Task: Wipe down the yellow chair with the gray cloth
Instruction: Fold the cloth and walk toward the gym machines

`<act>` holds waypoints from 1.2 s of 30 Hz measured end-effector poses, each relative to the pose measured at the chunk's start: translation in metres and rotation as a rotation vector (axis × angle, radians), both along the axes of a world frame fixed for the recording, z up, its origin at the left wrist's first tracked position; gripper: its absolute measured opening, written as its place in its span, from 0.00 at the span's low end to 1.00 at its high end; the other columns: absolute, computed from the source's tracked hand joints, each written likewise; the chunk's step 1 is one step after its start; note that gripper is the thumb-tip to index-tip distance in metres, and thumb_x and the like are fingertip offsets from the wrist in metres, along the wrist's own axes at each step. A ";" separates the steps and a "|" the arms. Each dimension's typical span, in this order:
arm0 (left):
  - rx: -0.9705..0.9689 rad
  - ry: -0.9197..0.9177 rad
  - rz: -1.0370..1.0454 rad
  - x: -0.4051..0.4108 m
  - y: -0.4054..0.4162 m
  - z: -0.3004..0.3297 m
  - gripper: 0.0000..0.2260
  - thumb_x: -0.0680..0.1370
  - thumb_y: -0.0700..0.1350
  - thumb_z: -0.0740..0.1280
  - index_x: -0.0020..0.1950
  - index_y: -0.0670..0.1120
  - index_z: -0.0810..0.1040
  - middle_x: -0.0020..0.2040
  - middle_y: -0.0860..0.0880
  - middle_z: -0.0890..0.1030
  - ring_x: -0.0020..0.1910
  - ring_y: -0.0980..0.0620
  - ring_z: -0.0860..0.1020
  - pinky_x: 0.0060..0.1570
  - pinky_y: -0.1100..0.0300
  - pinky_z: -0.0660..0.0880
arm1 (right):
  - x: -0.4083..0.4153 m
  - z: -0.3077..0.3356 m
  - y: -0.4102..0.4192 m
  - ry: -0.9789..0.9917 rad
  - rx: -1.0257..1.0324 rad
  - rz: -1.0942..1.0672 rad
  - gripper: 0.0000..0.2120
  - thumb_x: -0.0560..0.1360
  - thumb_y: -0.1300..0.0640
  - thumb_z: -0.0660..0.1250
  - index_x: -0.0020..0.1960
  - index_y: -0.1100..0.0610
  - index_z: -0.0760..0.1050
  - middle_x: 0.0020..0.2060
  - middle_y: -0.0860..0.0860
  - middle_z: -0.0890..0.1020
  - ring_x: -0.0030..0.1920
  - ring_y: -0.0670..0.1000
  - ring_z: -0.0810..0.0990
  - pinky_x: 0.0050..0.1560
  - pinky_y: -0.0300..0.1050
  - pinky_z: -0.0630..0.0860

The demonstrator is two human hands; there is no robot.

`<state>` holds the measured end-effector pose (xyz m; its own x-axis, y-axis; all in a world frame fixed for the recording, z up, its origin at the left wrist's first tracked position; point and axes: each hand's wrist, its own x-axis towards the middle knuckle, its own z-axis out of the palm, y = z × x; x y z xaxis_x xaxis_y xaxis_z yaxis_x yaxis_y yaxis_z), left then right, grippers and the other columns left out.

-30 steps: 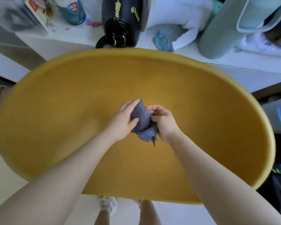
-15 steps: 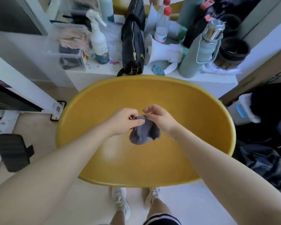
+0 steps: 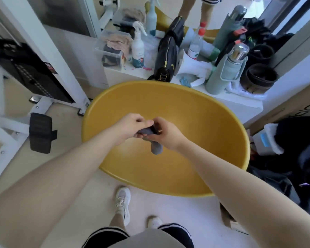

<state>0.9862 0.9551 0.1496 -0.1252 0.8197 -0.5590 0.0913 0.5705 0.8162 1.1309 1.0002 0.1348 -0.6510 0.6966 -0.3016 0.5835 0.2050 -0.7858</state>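
Note:
The yellow chair (image 3: 195, 108) is a wide round shell right in front of me, seen from above. Over its middle I hold the gray cloth (image 3: 155, 148) bunched up between both hands. My left hand (image 3: 131, 127) grips the cloth's upper part with curled fingers. My right hand (image 3: 164, 133) grips it from the right, and a rounded lump of cloth hangs below this hand. The cloth is held in the air above the seat, apart from its surface.
A white ledge (image 3: 240, 97) behind the chair carries a black bag (image 3: 166, 58), a spray bottle (image 3: 138, 49), water bottles and a green flask (image 3: 227, 68). White exercise equipment (image 3: 34, 104) stands left. Dark bags (image 3: 293, 149) and a cardboard box lie right.
My head has risen and pulled back, so the chair looks smaller and more of the room shows. Both hands have bunched the cloth tighter and lifted it slightly.

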 end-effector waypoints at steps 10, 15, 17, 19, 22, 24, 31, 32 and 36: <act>0.082 0.049 0.149 0.001 -0.140 0.009 0.08 0.77 0.37 0.66 0.51 0.49 0.72 0.37 0.50 0.75 0.30 0.56 0.71 0.28 0.69 0.68 | -0.013 0.018 -0.073 -0.017 -0.162 0.371 0.10 0.72 0.59 0.71 0.41 0.55 0.69 0.33 0.47 0.73 0.33 0.45 0.70 0.32 0.36 0.65; 0.064 0.158 0.322 -0.035 -0.248 0.013 0.07 0.75 0.33 0.66 0.45 0.44 0.74 0.34 0.49 0.73 0.27 0.64 0.73 0.29 0.73 0.68 | -0.074 0.026 -0.138 -0.016 -0.243 0.530 0.04 0.75 0.66 0.65 0.43 0.60 0.73 0.33 0.55 0.75 0.29 0.44 0.73 0.29 0.33 0.67; 0.014 0.216 0.401 -0.050 -0.299 0.012 0.05 0.75 0.33 0.66 0.43 0.43 0.75 0.33 0.48 0.72 0.27 0.61 0.71 0.30 0.70 0.67 | -0.101 0.024 -0.177 -0.050 -0.261 0.603 0.07 0.76 0.65 0.64 0.42 0.57 0.77 0.35 0.58 0.76 0.32 0.49 0.73 0.31 0.37 0.68; -0.011 0.219 0.479 -0.063 -0.354 0.011 0.05 0.75 0.35 0.66 0.41 0.44 0.76 0.33 0.48 0.73 0.31 0.56 0.70 0.34 0.64 0.66 | -0.131 0.020 -0.223 -0.107 -0.240 0.731 0.10 0.76 0.64 0.63 0.41 0.55 0.80 0.34 0.57 0.77 0.34 0.51 0.73 0.35 0.41 0.69; -0.012 0.159 0.636 -0.082 -0.440 0.009 0.03 0.77 0.39 0.66 0.45 0.45 0.78 0.37 0.48 0.77 0.39 0.53 0.72 0.45 0.60 0.69 | -0.175 0.016 -0.303 -0.152 -0.242 0.839 0.10 0.75 0.63 0.61 0.52 0.67 0.76 0.39 0.57 0.77 0.39 0.52 0.74 0.39 0.43 0.70; 0.014 0.130 0.741 -0.097 -0.500 0.007 0.07 0.78 0.40 0.65 0.53 0.43 0.79 0.47 0.46 0.81 0.48 0.51 0.76 0.54 0.57 0.71 | -0.204 0.014 -0.361 -0.148 -0.293 0.837 0.13 0.73 0.62 0.62 0.53 0.69 0.75 0.39 0.58 0.77 0.40 0.54 0.74 0.41 0.47 0.69; 0.129 0.079 1.082 -0.139 -0.700 0.015 0.09 0.82 0.43 0.57 0.53 0.49 0.76 0.52 0.49 0.80 0.52 0.52 0.76 0.56 0.57 0.73 | -0.290 0.019 -0.565 -0.127 -0.414 1.002 0.09 0.79 0.61 0.57 0.45 0.57 0.75 0.36 0.54 0.78 0.36 0.49 0.75 0.34 0.39 0.73; 0.147 0.073 1.128 -0.144 -0.725 0.019 0.09 0.82 0.43 0.56 0.52 0.50 0.76 0.50 0.51 0.80 0.50 0.53 0.77 0.54 0.57 0.73 | -0.303 0.019 -0.593 -0.113 -0.431 1.025 0.09 0.80 0.60 0.57 0.50 0.59 0.76 0.42 0.58 0.80 0.40 0.51 0.77 0.38 0.42 0.75; 0.144 0.113 1.264 -0.167 -0.811 0.026 0.09 0.82 0.43 0.57 0.56 0.47 0.76 0.51 0.49 0.80 0.49 0.54 0.77 0.51 0.60 0.73 | -0.348 0.024 -0.683 -0.112 -0.454 1.063 0.11 0.81 0.57 0.56 0.55 0.57 0.76 0.42 0.54 0.80 0.42 0.51 0.78 0.40 0.44 0.75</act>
<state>0.8187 0.1438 0.1758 -0.8996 0.1477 -0.4109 -0.3757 0.2180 0.9007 0.7833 0.3167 0.1588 -0.7965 -0.3725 -0.4763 0.3568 0.3463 -0.8676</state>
